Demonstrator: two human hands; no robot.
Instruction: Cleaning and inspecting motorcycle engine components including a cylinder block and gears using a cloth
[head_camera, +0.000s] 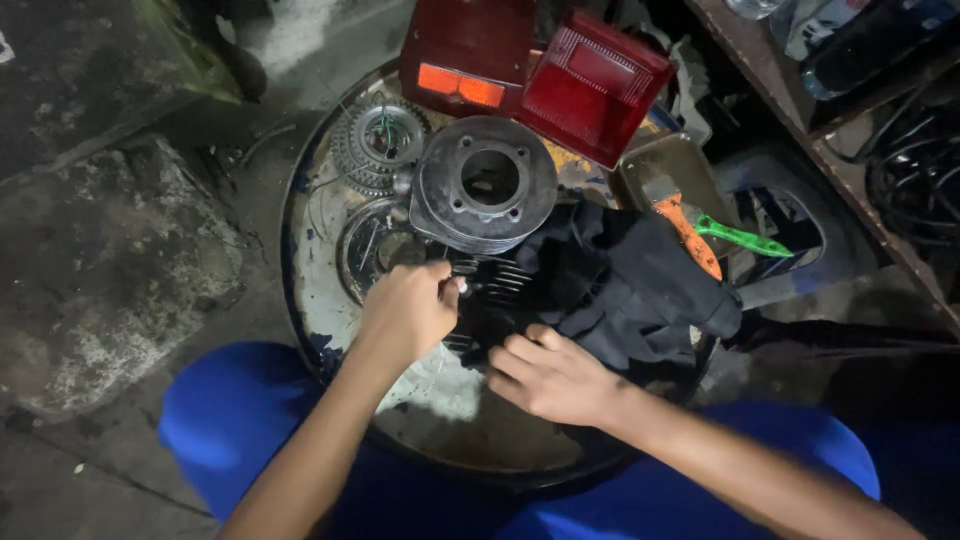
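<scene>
A black finned engine part (492, 290) lies on the top of a round metal drum (440, 420). My left hand (405, 312) is closed at its left side, pinching a small pale piece against the fins. My right hand (550, 375) rests on the part's near edge and on a black cloth (630, 285) bunched to the right. Behind the part stands a grey finned engine cylinder (485, 185) with a round bore.
A toothed gear with wires (378, 145) and a round metal cover (375, 245) lie at the drum's left. Two red tail-light lenses (545, 70) lean at the back. A tray (672, 165) holds an orange-handled brush (685, 230) and a green tool (745, 238). Shelving stands on the right.
</scene>
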